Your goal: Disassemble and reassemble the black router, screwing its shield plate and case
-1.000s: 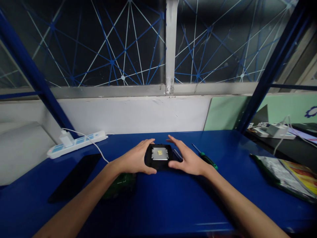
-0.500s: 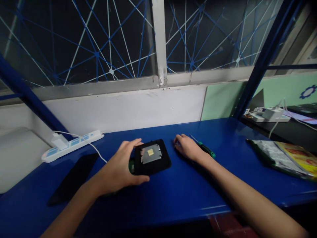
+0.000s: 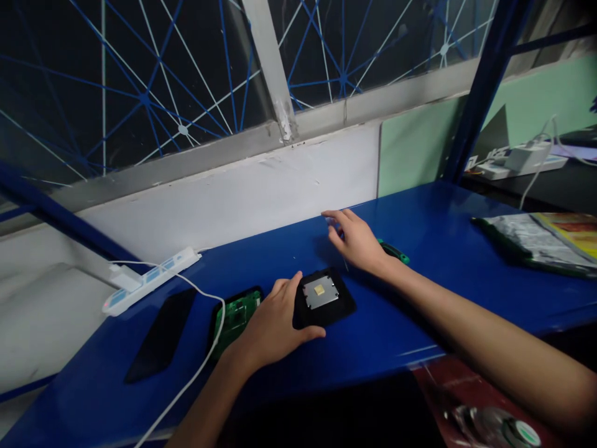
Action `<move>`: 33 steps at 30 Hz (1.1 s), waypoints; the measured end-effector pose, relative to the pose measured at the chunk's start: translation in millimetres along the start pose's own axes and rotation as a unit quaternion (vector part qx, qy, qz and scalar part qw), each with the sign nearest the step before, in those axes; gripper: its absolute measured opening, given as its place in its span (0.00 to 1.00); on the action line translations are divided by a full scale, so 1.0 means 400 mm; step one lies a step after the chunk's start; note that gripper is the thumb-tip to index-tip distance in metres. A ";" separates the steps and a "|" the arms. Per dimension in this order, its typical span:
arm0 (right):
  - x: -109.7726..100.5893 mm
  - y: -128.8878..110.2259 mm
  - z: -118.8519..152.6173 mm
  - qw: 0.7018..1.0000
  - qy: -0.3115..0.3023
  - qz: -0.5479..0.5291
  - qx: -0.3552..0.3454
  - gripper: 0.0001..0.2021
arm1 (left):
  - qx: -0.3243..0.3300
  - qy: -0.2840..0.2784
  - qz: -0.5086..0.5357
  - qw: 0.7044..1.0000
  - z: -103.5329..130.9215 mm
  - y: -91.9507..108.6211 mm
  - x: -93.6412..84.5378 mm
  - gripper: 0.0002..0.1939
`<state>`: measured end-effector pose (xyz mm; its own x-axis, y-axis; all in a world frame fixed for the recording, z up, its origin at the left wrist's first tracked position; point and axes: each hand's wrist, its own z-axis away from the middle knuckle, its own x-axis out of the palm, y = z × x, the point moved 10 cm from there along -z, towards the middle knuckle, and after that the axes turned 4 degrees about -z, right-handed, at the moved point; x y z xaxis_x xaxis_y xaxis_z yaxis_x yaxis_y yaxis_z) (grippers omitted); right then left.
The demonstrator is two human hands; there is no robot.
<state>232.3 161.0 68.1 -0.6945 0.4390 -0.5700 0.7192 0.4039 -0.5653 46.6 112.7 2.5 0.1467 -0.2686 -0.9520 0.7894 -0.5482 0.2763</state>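
A black square part [image 3: 342, 303] with a silver metal plate [image 3: 326, 298] and a small yellow pad lies on the blue table. My left hand [image 3: 280, 320] grips its left edge, thumb at the near side and fingers at the far side. Left of that hand is a black case with a green circuit board [image 3: 237, 314], partly behind the wrist and a white cable. My right hand [image 3: 352, 239] is raised above the table, its fingers curled round a small clear item that is hard to make out. A green-handled screwdriver [image 3: 395, 251] lies partly behind the right wrist.
A black flat panel [image 3: 161, 339] lies at the left, near a white power strip [image 3: 156, 280] with its cable [image 3: 198, 370]. A foil packet [image 3: 545, 242] is at the right. Below the table edge is a plastic bottle [image 3: 501, 426].
The black square part in my left hand has moved right and down onto the table, exposing the green board. My right hand has risen off the table. The view has tilted and shifted.
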 end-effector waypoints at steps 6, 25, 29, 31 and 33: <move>-0.041 -0.060 0.013 0.991 0.065 -0.064 -0.099 0.14 | 0.016 0.043 -0.030 0.998 0.003 0.007 0.000 0.50; -0.032 -0.133 0.053 0.979 0.049 -0.084 -0.181 0.11 | 0.062 0.082 -0.012 0.995 0.015 0.024 -0.018 0.52; -0.025 -0.128 0.054 0.980 0.037 -0.095 -0.169 0.11 | 0.061 0.083 -0.003 0.995 0.015 0.022 -0.020 0.52; -0.021 -0.123 0.055 0.982 0.030 -0.105 -0.155 0.12 | 0.061 0.082 0.001 0.995 0.015 0.020 -0.019 0.52; -0.018 -0.120 0.057 0.983 0.026 -0.112 -0.142 0.13 | 0.060 0.080 0.000 0.995 0.015 0.018 -0.017 0.52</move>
<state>202.5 120.1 85.6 -0.8397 0.3507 -0.4145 0.5291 0.7003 -0.4792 47.6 105.7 11.6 0.2483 -0.1443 -0.9579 0.7139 -0.6411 0.2817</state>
